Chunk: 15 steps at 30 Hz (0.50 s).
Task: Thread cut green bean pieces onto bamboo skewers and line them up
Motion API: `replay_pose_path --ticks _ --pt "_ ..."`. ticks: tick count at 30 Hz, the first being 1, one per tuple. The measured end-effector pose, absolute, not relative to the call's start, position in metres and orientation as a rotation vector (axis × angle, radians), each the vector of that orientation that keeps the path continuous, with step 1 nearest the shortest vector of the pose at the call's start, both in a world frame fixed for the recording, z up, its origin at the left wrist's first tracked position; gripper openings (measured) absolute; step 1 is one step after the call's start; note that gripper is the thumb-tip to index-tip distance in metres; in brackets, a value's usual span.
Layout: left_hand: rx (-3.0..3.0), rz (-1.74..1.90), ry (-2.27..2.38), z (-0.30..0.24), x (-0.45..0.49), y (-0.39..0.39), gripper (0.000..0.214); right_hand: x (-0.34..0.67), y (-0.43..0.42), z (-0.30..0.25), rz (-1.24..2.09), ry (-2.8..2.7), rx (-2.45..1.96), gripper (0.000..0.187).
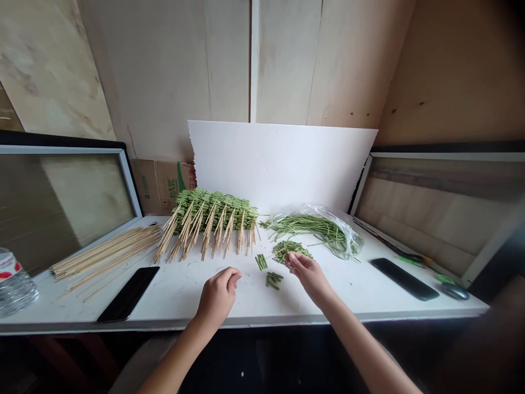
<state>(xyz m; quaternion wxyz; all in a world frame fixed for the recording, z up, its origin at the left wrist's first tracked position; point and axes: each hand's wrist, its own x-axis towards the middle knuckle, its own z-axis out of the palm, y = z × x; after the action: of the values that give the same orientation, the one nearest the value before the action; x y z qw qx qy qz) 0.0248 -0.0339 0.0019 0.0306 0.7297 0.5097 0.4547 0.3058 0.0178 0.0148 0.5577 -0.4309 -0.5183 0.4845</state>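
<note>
My left hand (219, 290) is closed, its fingers curled over a thin bamboo skewer that barely shows. In line with that hand, several cut green bean pieces (261, 262) sit side by side, with a bit of stick past them. My right hand (305, 273) is closed in a pinch at the front of a heap of cut bean pieces (287, 249); what lies between its fingertips is too small to make out. A few loose bean pieces (273, 279) lie on the white table (246, 306) between the hands.
Behind my left hand rises a stack of finished bean skewers (217, 210), sticks forward. Bare skewers (110, 249), a black phone (129, 294) and a water bottle (16, 284) are leftward. Long beans in a plastic bag (320, 227), a dark phone-like slab (404, 279) and a mouse (454, 290) are rightward.
</note>
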Motion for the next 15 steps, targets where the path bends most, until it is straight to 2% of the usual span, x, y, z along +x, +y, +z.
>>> replay_pose_path --ticks 5,15 --pt "2.289 1.400 1.564 0.0024 0.0270 -0.0376 0.024 0.3002 0.0146 0.0191 1.359 -1.015 -0.800 0.036" --pt "2.334 1.403 1.546 0.0030 0.0288 -0.0379 0.025 0.2997 0.0123 0.0201 1.312 -1.069 -0.823 0.034"
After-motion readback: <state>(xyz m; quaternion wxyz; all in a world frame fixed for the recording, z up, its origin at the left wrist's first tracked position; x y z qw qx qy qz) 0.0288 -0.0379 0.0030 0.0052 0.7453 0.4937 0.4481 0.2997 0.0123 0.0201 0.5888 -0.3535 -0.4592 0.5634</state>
